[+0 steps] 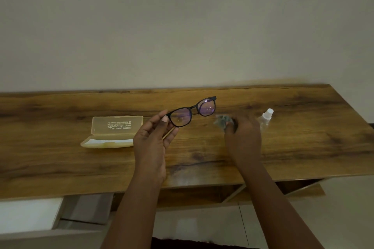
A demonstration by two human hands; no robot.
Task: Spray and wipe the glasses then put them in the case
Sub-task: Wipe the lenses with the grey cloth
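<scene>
1. While both forearms reach in from the bottom edge, a white drawer front (28, 215) shows below the table's (60, 163) near edge at lower left.
2. Over the middle of the wooden table, the left hand (150, 143) is raised, thumb and fingers pinching the left end of the glasses (192, 111) and holding them up off the wood, lenses facing the camera with a purple glint.
3. To the right, the right hand (241, 137) is blurred, its fingers curled onto a small grey-green cloth (221, 121) that lies on the table just right of the glasses; whether it actually grips the cloth cannot be told.
4. At left lies the case (113, 132), translucent yellow and open, its lid standing up toward the wall. White print on the lid reads upside down and is too small to read.
5. Just beyond the right hand, a clear spray bottle (265, 120) with a white cap stands on the table, partly hidden by that hand.
6. Farthest back, a plain pale wall (182, 26) rises behind the table.
</scene>
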